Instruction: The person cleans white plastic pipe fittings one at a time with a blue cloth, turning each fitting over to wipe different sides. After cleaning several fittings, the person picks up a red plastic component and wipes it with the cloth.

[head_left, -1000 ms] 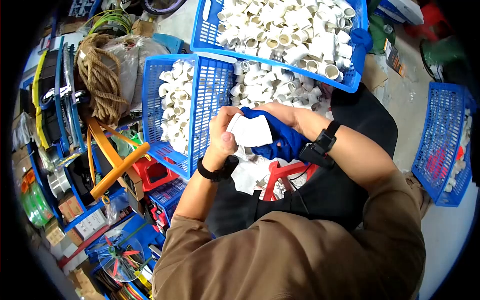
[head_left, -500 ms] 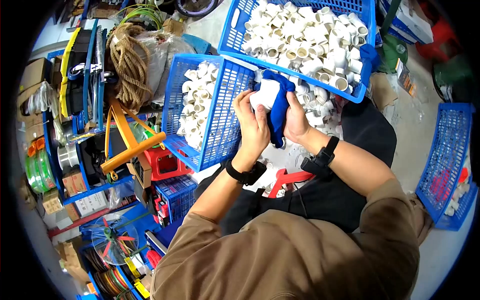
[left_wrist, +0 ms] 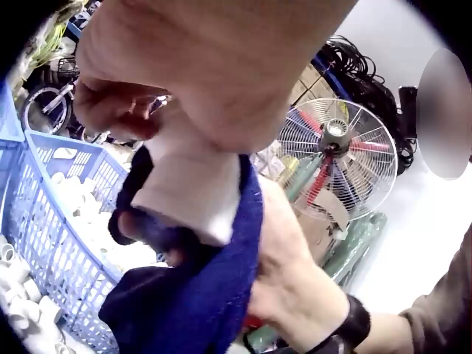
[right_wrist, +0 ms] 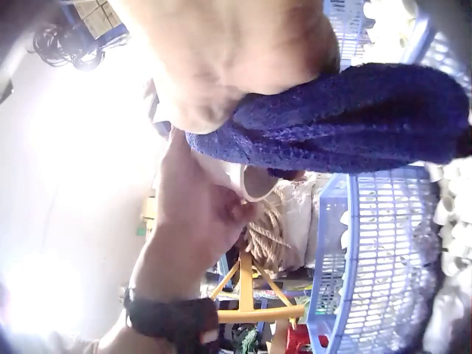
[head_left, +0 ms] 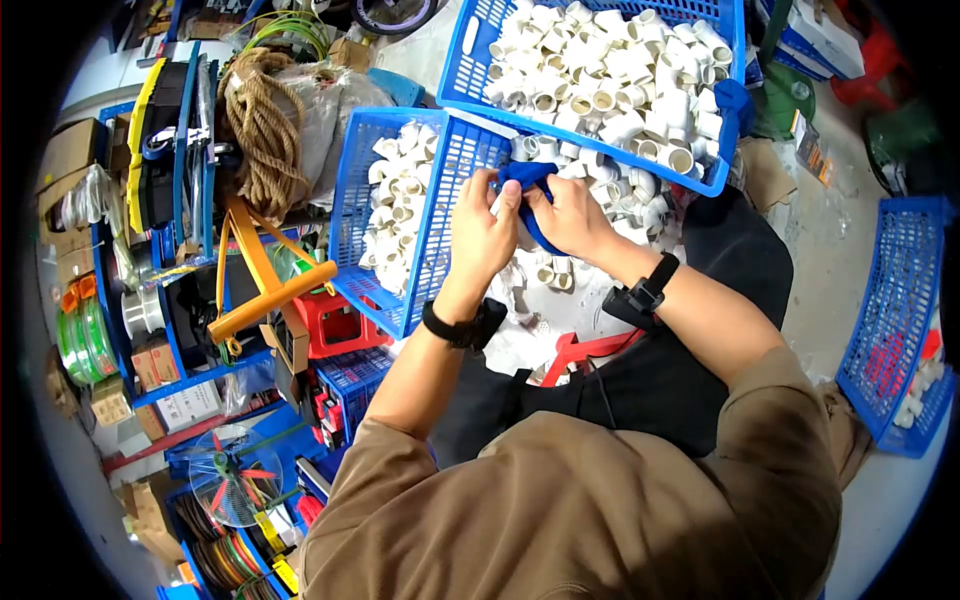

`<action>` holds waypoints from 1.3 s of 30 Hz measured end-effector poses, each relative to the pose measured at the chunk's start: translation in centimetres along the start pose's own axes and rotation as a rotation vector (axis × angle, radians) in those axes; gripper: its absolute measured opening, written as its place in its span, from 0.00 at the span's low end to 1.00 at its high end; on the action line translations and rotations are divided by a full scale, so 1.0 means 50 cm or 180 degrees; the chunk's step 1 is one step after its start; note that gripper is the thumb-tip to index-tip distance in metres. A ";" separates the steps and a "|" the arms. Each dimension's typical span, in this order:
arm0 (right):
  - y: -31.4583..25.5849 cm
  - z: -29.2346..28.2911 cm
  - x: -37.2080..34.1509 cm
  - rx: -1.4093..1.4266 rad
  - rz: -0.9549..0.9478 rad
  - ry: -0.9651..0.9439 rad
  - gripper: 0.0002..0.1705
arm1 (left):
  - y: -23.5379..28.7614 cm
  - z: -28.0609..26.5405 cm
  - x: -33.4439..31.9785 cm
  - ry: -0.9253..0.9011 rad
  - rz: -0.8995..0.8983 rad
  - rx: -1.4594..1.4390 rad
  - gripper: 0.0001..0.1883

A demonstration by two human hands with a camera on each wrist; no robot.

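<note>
A white pipe fitting point(left_wrist: 193, 184) is gripped by the left hand point(left_wrist: 199, 66), its fingers curled round one end. The right hand point(right_wrist: 243, 59) holds a blue cloth point(right_wrist: 332, 122) against the fitting. The fitting's round opening shows below the cloth in the right wrist view. From the head view, the left hand point(head_left: 486, 225) and right hand point(head_left: 572, 218) are close together, with the cloth point(head_left: 528, 180) bunched between them and most of the fitting hidden.
A large blue crate point(head_left: 590, 135) of white fittings stands at the top. Left of the hands is another blue crate point(head_left: 425, 220) with fittings. A yellow frame point(head_left: 270, 300) and a coiled rope point(head_left: 262, 140) lie further left. A blue basket point(head_left: 890, 320) is far right.
Both hands have come closer together. The cloth has bunched up between them, and the fitting has turned from plain view to mostly hidden.
</note>
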State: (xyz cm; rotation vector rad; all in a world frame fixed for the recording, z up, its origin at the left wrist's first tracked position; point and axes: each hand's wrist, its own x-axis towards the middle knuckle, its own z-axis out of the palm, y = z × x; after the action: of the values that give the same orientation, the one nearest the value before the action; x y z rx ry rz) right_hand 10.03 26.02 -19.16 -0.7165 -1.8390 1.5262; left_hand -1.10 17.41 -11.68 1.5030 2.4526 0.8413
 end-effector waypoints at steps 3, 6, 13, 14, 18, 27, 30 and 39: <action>0.002 -0.010 0.001 0.0019 0.0232 0.0179 0.22 | 0.021 -0.011 0.006 -0.0374 -0.0385 -0.0392 0.21; 0.027 -0.003 0.008 0.0233 0.0413 0.0549 0.20 | 0.002 -0.009 0.005 -0.0427 -0.0550 -0.0670 0.20; -0.031 -0.006 -0.008 -0.0261 -0.1197 0.0257 0.36 | -0.013 0.025 0.007 -0.0105 -0.2033 -0.3484 0.35; -0.019 0.008 -0.011 -0.0285 -0.1276 0.0383 0.37 | -0.026 0.032 0.002 -0.0145 -0.1914 -0.3297 0.34; -0.017 -0.004 0.001 0.0547 -0.0647 0.0116 0.28 | -0.049 0.044 -0.014 -0.0083 -0.0453 -0.1662 0.31; 0.011 -0.005 0.026 0.2103 0.1292 -0.1140 0.19 | -0.074 0.007 -0.046 0.0051 0.0791 -0.0653 0.32; -0.006 -0.007 0.024 0.2524 0.2191 -0.1683 0.19 | -0.106 -0.001 -0.052 0.0107 0.1107 -0.0423 0.35; -0.058 -0.014 0.016 0.3158 0.2710 -0.2053 0.25 | -0.127 -0.029 -0.052 -0.0007 0.1196 -0.0700 0.48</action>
State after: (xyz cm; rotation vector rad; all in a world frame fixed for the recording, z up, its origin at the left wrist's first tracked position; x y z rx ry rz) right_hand 10.02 26.56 -16.09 -0.5270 -0.8104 3.1383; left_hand -5.31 12.44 -14.26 1.9002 2.0206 1.1270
